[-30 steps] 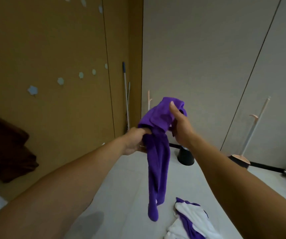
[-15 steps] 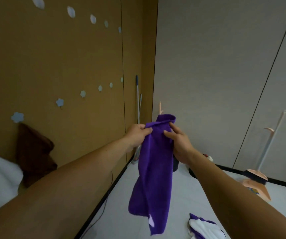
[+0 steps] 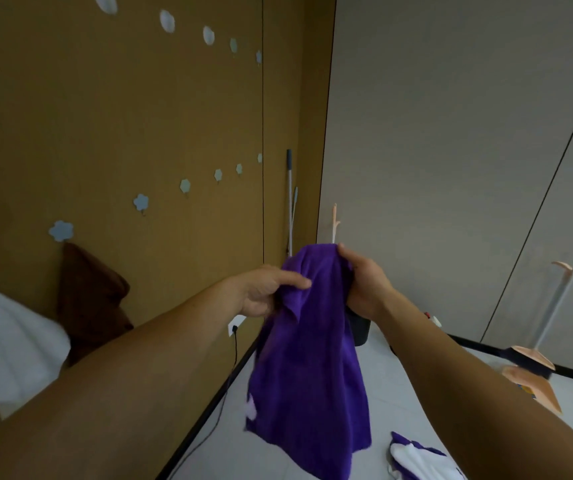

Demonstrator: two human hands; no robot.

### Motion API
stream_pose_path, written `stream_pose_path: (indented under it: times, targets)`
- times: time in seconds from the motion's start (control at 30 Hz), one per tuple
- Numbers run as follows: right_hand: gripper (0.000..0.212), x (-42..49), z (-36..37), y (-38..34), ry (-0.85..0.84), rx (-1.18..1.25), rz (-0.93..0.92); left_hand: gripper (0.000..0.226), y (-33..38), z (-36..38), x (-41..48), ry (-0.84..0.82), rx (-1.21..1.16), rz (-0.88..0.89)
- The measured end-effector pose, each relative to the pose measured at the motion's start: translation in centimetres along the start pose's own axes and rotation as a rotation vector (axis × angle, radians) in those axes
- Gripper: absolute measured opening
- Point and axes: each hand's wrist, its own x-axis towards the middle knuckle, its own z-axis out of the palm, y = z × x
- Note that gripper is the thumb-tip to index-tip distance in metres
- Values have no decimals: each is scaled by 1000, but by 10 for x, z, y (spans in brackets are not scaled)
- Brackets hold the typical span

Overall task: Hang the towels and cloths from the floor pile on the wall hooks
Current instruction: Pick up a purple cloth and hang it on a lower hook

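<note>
A purple towel (image 3: 309,358) hangs in front of me, held by both hands near its top. My left hand (image 3: 264,289) grips its left edge, index finger stretched across the cloth. My right hand (image 3: 364,282) grips the bunched top right corner. On the brown wall, flower-shaped hooks (image 3: 140,201) run in a rising row, with a second row (image 3: 167,20) higher up. A brown towel (image 3: 91,299) hangs from a hook at the left, beside a white towel (image 3: 8,341). The floor pile (image 3: 420,460) of purple and white cloths lies at the bottom right.
A mop handle (image 3: 290,199) leans in the corner. A black bin (image 3: 359,327) stands behind the towel. A peach dustpan and brush (image 3: 531,372) with a long white handle stand at the right. A cable (image 3: 229,379) runs from a wall socket to the floor.
The towel has spread wider. My left hand has slid down its left edge and my right hand now bunches the top corner. The view has tilted up toward the wall.
</note>
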Motion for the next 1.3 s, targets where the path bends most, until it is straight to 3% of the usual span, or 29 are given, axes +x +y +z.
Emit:
stream_pose_path:
  times: [0.17,0.3,0.43,0.53,0.63,0.73,0.87,0.93,1.03,1.13,1.3]
  targets:
    - [23,6,-5,-2,244,-146,-99,55,0,-19,-3,247,155,-117]
    - [18,8,-28,-1,403,-333,-155,44,2,-24,1,318,-54,-18]
    - [23,10,-62,-10,578,-335,-272,20,1,-33,9,431,-286,118]
    - [18,9,-88,-20,659,-291,-317,19,2,-43,10,509,-381,201]
    - [17,8,-106,-23,658,-251,-313,23,6,-49,14,620,-391,255]
    - [18,7,-110,-31,599,-195,-304,9,9,-53,17,750,-324,282]
    - [9,4,-109,-37,361,-9,-316,11,10,-55,18,797,-309,286]
    - [22,1,-110,-28,318,-181,-228,11,10,-54,18,787,-319,284]
    - [24,2,-115,-16,385,-447,-88,11,5,-56,16,822,-300,280]
    - [20,3,-118,-18,515,-512,-131,10,-1,-61,12,921,-252,290]
    - [18,5,-115,-16,541,-623,-149,11,-8,-66,6,948,-260,256]
